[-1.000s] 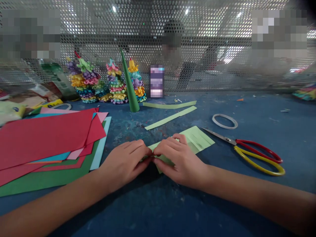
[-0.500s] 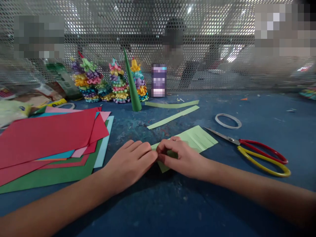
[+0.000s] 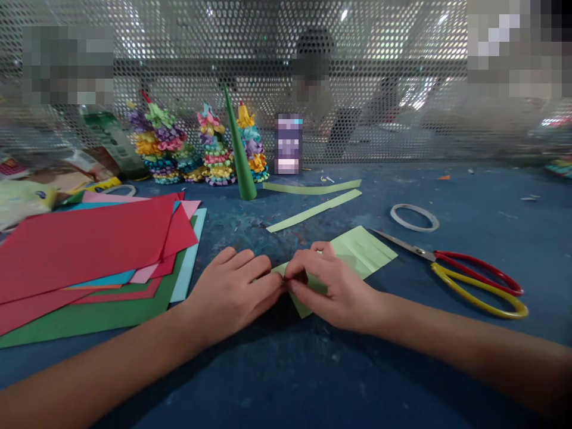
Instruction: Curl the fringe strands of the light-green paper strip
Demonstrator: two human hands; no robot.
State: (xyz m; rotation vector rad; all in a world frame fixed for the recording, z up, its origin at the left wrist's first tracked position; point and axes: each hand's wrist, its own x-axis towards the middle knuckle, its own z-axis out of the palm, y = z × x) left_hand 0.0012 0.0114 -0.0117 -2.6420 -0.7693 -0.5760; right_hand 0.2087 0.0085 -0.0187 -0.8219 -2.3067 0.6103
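A creased sheet of light green paper [image 3: 369, 253] lies on the blue table, partly covered by my fingers. My left hand [image 3: 239, 292] has its fingers curled and closed on the paper's left end. Close against it, my right hand [image 3: 335, 286] pinches the same sheet between thumb and fingers; the exact grip is partly hidden. Beyond my hands lie two cut light green strips, a straight strip [image 3: 315, 211] and a slightly bent strip [image 3: 313, 188]. Scissors [image 3: 433, 256] with one red and one yellow handle rest to the right, tip near the sheet.
Coloured paper sheets [image 3: 89, 250] are stacked at left. A green paper cone [image 3: 242, 161] stands before several curled-paper trees [image 3: 218, 149]. A tape ring [image 3: 414, 218] lies behind the scissors. A phone [image 3: 288, 145] leans on the perforated metal screen [image 3: 179, 36]; people are behind it.
Both hands stay together at the paper's left end. The sheet and my right hand have shifted very slightly to the right; little else differs.
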